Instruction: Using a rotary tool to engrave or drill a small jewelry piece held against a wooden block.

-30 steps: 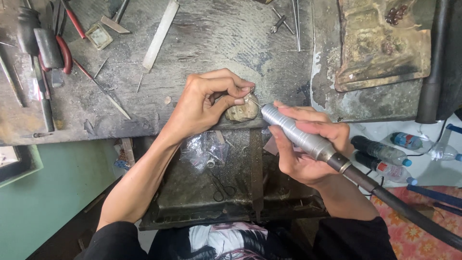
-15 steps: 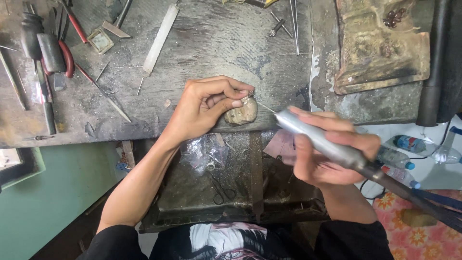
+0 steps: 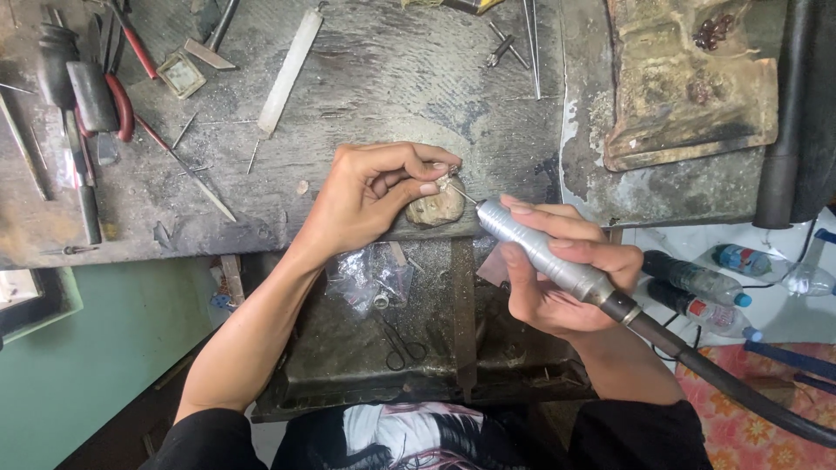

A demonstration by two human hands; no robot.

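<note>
My left hand (image 3: 370, 196) pinches a small pale metal piece (image 3: 444, 180) against the rounded wooden bench peg (image 3: 435, 209). My right hand (image 3: 557, 278) is wrapped tight round a silver rotary handpiece (image 3: 544, 252). Red-handled pliers (image 3: 113, 96) and a flat white file (image 3: 292, 70) lie well apart on the scarred grey workbench (image 3: 392, 78).

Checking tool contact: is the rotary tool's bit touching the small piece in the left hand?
Cannot tell. In the head view the bit ends right at the small piece pinched by the left hand; too small to resolve.

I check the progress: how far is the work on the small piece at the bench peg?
Done: left hand pinches the small metal piece on the peg. In hand: right hand points the rotary handpiece at it. Left: cannot tell; the piece is too small.
</note>
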